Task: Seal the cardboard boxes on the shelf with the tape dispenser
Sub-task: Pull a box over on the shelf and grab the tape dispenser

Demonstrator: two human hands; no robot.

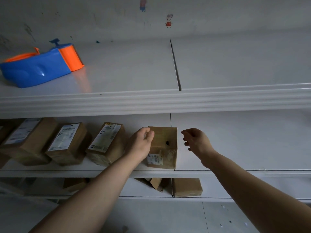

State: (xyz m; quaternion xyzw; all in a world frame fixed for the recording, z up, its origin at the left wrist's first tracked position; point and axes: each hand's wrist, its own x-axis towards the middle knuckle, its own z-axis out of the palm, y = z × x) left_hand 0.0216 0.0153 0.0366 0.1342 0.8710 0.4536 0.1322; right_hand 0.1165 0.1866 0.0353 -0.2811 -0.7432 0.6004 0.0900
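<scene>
- Centre frame: our left hand and right hand flank the cardboard box, fingers relaxed, holding nothing.
- A lopsided grab could tip it off the shelf.

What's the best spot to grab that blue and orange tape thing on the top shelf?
Hold the tape dispenser around its wide blue middle. It is smooth there, and a dent in it looks made for fingers. Reach in from the front edge of the top shelf, because the wall is behind it. It is probably best to leave the orange end alone, since the tape likely comes out there.
</scene>
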